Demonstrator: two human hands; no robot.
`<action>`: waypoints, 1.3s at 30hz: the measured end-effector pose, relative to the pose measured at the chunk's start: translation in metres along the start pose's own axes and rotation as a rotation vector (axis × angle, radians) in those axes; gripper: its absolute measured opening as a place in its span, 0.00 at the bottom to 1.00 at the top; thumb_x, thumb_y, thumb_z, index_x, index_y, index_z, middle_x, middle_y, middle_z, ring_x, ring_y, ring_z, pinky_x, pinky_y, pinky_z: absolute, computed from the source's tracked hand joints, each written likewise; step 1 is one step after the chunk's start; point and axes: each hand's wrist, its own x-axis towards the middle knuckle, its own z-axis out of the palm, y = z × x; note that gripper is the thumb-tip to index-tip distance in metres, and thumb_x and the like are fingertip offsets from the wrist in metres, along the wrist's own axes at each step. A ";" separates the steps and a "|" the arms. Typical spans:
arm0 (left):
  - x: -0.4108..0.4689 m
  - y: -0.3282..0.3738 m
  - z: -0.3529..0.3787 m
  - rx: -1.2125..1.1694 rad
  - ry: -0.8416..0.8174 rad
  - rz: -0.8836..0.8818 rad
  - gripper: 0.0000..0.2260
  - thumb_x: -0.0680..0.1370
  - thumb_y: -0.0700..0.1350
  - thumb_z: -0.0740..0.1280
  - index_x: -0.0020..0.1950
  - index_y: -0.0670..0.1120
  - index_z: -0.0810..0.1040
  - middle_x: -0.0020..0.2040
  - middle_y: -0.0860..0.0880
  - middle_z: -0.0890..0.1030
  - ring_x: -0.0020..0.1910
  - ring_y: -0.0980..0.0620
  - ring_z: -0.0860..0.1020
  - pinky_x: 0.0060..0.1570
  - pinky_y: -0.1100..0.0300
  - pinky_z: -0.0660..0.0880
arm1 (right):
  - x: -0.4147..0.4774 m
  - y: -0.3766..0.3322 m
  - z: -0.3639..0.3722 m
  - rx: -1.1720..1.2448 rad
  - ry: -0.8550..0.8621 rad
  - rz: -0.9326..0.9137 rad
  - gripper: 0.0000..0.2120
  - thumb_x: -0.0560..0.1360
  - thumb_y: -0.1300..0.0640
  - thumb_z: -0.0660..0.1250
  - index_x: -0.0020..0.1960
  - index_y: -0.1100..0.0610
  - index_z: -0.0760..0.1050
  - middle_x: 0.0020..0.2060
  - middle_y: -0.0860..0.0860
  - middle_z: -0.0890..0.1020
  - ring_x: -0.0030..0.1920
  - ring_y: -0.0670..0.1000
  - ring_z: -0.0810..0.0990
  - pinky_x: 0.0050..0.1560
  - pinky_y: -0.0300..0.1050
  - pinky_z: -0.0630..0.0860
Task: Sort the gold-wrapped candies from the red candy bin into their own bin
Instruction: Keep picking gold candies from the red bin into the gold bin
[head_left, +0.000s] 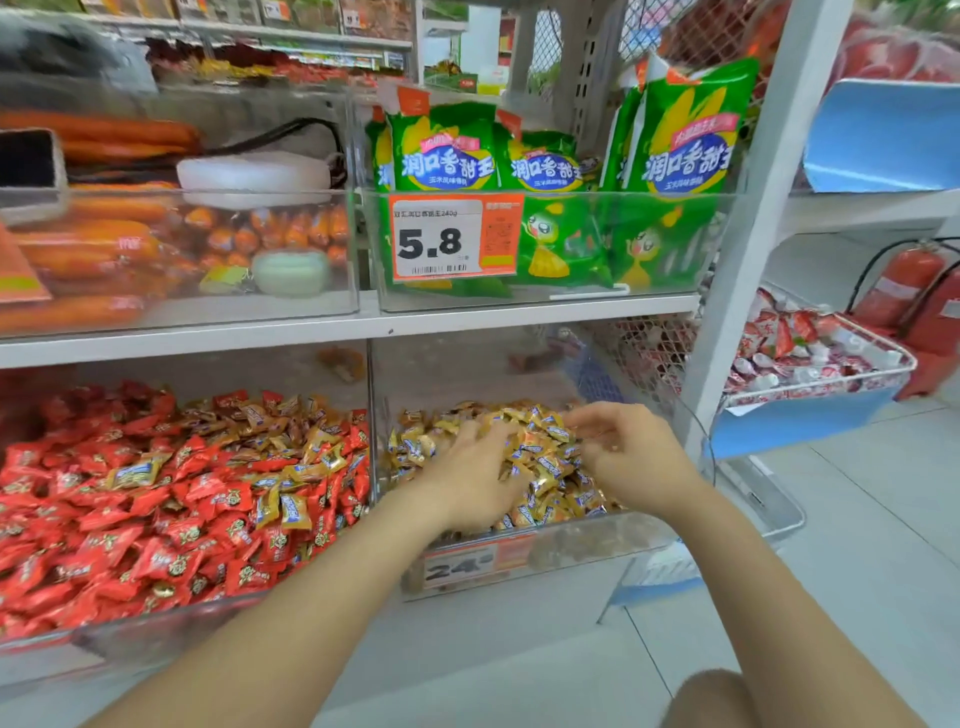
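On the lower shelf a clear bin (156, 631) at the left holds red candies (104, 519) with several gold-wrapped candies (291, 478) mixed in near its right side. The clear bin (587, 540) to its right holds a pile of gold-wrapped candies (545, 462). Both my hands are over that gold pile. My left hand (470, 478) lies on the candies with fingers spread, blurred. My right hand (623, 452) hovers at the pile's right with fingers loosely curled; whether it holds candy is unclear.
A price label (467, 566) hangs on the gold bin's front. Above, clear bins hold green snack bags (561, 208) and orange sausages (104, 249). A white shelf post (748, 234) stands right, beside a wire basket of red-white candies (810, 353) and fire extinguishers (914, 291).
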 end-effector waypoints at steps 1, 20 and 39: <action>0.004 -0.001 0.001 0.022 -0.081 -0.003 0.30 0.84 0.60 0.60 0.84 0.61 0.51 0.83 0.45 0.54 0.81 0.32 0.54 0.78 0.36 0.58 | 0.000 -0.001 0.000 0.007 0.001 -0.007 0.19 0.77 0.64 0.66 0.59 0.45 0.84 0.50 0.44 0.86 0.49 0.37 0.82 0.50 0.30 0.77; -0.150 -0.178 -0.090 0.033 0.444 0.065 0.16 0.72 0.52 0.72 0.59 0.57 0.81 0.55 0.62 0.81 0.55 0.64 0.77 0.60 0.64 0.73 | -0.029 -0.205 0.118 -0.226 -0.322 -0.600 0.23 0.75 0.60 0.67 0.70 0.50 0.74 0.54 0.49 0.85 0.54 0.53 0.82 0.55 0.54 0.81; -0.161 -0.175 -0.096 0.171 0.607 -0.061 0.15 0.82 0.57 0.49 0.38 0.54 0.63 0.37 0.57 0.70 0.45 0.51 0.68 0.48 0.48 0.67 | 0.004 -0.217 0.153 -0.266 -0.392 -0.542 0.08 0.81 0.55 0.70 0.57 0.45 0.83 0.41 0.45 0.80 0.41 0.47 0.71 0.53 0.47 0.77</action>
